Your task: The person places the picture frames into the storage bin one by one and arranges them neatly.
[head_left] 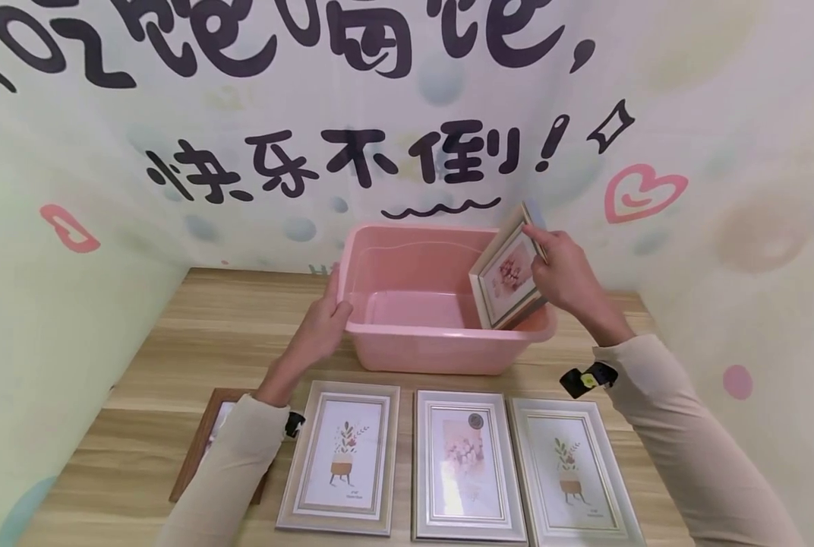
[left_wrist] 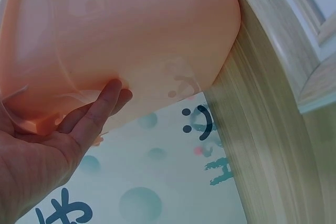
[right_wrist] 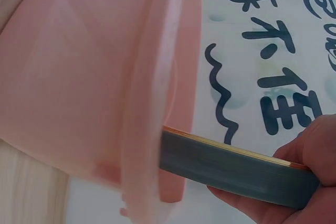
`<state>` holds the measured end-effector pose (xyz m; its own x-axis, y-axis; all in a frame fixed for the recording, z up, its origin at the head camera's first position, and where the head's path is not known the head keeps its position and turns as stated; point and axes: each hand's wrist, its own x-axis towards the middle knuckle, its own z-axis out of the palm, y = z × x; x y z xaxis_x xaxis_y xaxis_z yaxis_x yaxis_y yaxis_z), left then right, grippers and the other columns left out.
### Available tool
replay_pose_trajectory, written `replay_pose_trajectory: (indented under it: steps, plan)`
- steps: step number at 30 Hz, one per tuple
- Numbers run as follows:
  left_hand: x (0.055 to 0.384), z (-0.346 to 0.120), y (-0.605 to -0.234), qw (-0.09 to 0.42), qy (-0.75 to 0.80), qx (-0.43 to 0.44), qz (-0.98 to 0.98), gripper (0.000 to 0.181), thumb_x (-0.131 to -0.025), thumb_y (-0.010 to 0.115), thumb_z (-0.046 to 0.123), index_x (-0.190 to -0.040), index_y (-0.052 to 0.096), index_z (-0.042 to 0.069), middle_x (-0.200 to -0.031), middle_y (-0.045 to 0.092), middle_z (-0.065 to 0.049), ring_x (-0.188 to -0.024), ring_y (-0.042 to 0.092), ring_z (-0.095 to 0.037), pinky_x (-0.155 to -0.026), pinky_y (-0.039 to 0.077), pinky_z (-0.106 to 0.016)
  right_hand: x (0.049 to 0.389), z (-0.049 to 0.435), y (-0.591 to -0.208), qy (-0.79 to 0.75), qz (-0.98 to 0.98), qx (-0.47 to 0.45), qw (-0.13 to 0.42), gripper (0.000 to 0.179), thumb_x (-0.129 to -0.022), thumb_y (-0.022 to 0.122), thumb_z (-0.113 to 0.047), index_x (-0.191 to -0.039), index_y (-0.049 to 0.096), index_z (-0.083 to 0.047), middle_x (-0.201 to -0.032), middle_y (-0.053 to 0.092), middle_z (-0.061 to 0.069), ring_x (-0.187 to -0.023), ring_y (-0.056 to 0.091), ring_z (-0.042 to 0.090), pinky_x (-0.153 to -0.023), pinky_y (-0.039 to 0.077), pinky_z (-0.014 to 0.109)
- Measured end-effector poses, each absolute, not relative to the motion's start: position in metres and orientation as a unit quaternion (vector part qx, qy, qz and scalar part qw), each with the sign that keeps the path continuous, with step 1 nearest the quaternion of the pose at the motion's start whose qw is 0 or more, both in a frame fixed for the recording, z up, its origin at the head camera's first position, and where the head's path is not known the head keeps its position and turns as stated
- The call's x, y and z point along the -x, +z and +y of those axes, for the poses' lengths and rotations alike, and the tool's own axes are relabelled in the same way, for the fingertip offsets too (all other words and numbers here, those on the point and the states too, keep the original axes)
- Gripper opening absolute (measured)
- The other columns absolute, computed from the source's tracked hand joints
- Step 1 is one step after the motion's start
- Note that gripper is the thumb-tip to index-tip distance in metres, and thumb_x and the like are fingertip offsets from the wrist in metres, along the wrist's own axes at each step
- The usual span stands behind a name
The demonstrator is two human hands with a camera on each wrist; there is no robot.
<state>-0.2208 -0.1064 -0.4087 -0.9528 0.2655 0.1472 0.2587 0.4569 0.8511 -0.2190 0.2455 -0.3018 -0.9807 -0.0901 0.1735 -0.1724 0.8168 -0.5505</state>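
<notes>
A pink plastic basin (head_left: 441,349) stands at the back of the table. My left hand (head_left: 321,323) holds its left rim; in the left wrist view the fingers (left_wrist: 107,98) lie against the outer wall. With my right hand (head_left: 566,273) I grip a light-edged picture frame (head_left: 509,277) by its upper right side. That frame leans at a slant, its lower part inside the basin's right end, and its picture shows pink flowers. From the right wrist view, the frame's edge (right_wrist: 236,169) passes behind the basin rim (right_wrist: 152,98), with fingers and thumb on either side of it.
Along the table's front lie a frame with a plant print (head_left: 342,456), a flower-print frame (head_left: 468,463) and another plant-print frame (head_left: 574,471). A brown wooden frame (head_left: 198,448) is partly hidden under my left forearm. A printed wall (head_left: 277,235) rises behind the basin.
</notes>
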Motion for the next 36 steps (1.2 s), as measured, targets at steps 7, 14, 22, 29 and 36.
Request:
replay_pose_trajectory:
  steps: [7,14,22,29,36]
  plan:
    - [0.220,-0.107,-0.408,-0.001,0.494,-0.152,0.856,0.068,-0.101,0.032,0.013,-0.160,-0.002,0.010,-0.154,0.035,-0.026,-0.101,0.057,-0.036,-0.084,0.048,-0.044,0.224,0.244,-0.317,0.286,-0.953,-0.073,0.062,0.057,-0.091,0.040,0.011,-0.148,0.042,0.004,-0.138,0.041,0.038,-0.109,0.051,0.045,-0.078,0.053,0.050]
    - [0.219,-0.107,-0.409,0.001,0.500,-0.154,0.852,0.068,-0.101,0.031,0.011,-0.160,-0.003,0.011,-0.156,0.032,-0.025,-0.104,0.057,-0.036,-0.085,0.050,-0.044,0.228,0.241,-0.331,0.268,-0.958,-0.077,0.066,0.063,-0.091,0.042,0.009,-0.153,0.031,0.001,-0.141,0.038,0.041,-0.123,0.046,0.054,-0.098,0.043,0.065]
    - [0.220,-0.107,-0.408,0.008,0.506,-0.154,0.848,0.068,-0.102,0.031,0.012,-0.160,-0.004,0.014,-0.154,0.034,-0.026,-0.096,0.060,-0.033,-0.064,0.054,-0.038,0.227,0.237,-0.341,0.265,-0.962,-0.045,0.057,0.064,-0.095,0.041,0.005,-0.156,0.022,0.002,-0.146,0.032,0.038,-0.125,0.045,0.050,-0.102,0.040,0.064]
    - [0.219,-0.107,-0.406,0.010,0.511,-0.152,0.846,0.068,-0.102,0.031,0.011,-0.160,-0.005,0.015,-0.154,0.035,-0.026,-0.093,0.060,-0.035,-0.058,0.052,-0.036,0.228,0.236,-0.347,0.269,-0.961,-0.033,0.059,0.066,-0.095,0.038,0.006,-0.158,0.019,-0.003,-0.149,0.030,0.036,-0.126,0.044,0.048,-0.103,0.040,0.063]
    - [0.220,-0.107,-0.407,0.013,0.514,-0.153,0.844,0.069,-0.102,0.031,0.011,-0.160,-0.004,0.015,-0.154,0.035,-0.026,-0.099,0.060,-0.035,-0.069,0.056,-0.042,0.232,0.235,-0.351,0.258,-0.964,-0.034,0.061,0.066,-0.090,0.041,0.008,-0.154,0.027,0.000,-0.147,0.031,0.037,-0.122,0.046,0.051,-0.099,0.043,0.064]
